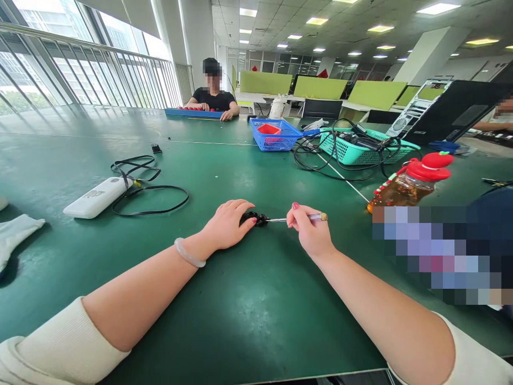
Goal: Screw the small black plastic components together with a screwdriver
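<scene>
My left hand point(226, 225), with a pale bangle at its wrist, rests on the green table. Its fingers and thumb close over a small shiny black object point(262, 220), whose left part they cover; its kind I cannot make out. From the right, my right hand point(311, 231) grips a screwdriver point(318, 217) with a clear handle and yellowish end. The thin metal shaft lies nearly level and points left, its tip meeting the black object's right end. Whether the tip sits in a screw is too small to see.
To the left lies a white power bank point(98, 199) with a looped black cable point(150, 214). Ahead stand a blue basket point(276, 140) and a teal basket point(348, 155) with tangled cables. A red-lidded bottle point(412, 184) lies tilted at right. A person point(214, 99) sits across the table.
</scene>
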`<move>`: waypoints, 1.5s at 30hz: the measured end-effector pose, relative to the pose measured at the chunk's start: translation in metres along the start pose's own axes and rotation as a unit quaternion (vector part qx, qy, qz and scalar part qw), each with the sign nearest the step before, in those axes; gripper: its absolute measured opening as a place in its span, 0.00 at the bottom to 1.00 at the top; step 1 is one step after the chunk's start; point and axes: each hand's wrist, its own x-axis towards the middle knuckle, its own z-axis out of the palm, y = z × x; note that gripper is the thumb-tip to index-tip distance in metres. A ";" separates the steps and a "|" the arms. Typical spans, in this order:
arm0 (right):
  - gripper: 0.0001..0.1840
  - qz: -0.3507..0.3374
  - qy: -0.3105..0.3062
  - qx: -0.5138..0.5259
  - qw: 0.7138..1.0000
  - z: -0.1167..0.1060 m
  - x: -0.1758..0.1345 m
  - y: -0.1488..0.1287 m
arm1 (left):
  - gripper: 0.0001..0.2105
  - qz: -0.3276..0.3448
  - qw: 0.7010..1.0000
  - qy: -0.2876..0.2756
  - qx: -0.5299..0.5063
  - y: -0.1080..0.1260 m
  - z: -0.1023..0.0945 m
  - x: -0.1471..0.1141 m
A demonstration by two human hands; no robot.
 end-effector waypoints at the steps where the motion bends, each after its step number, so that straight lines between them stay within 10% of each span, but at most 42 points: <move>1: 0.29 -0.014 0.004 0.004 1.000 0.000 0.000 0.000 | 0.22 0.012 1.000 -0.007 -0.004 0.003 0.002 0.000; 24: 0.28 -0.056 0.101 -0.049 0.992 -0.003 0.004 0.014 | 0.12 0.004 0.997 -0.048 0.060 0.076 0.021 -0.016; 30: 0.29 -0.045 0.085 -0.039 0.995 -0.003 0.003 0.013 | 0.10 0.001 0.997 -0.075 0.018 0.037 -0.024 -0.076; 37: 0.29 -0.049 0.054 -0.052 0.996 0.002 0.001 0.011 | 0.18 -0.145 0.987 -0.026 0.070 -0.060 -0.084 -0.154; 45: 0.30 -0.055 0.045 -0.072 0.995 0.001 0.000 0.007 | 0.19 -0.220 0.969 0.020 0.112 -0.098 -0.132 -0.149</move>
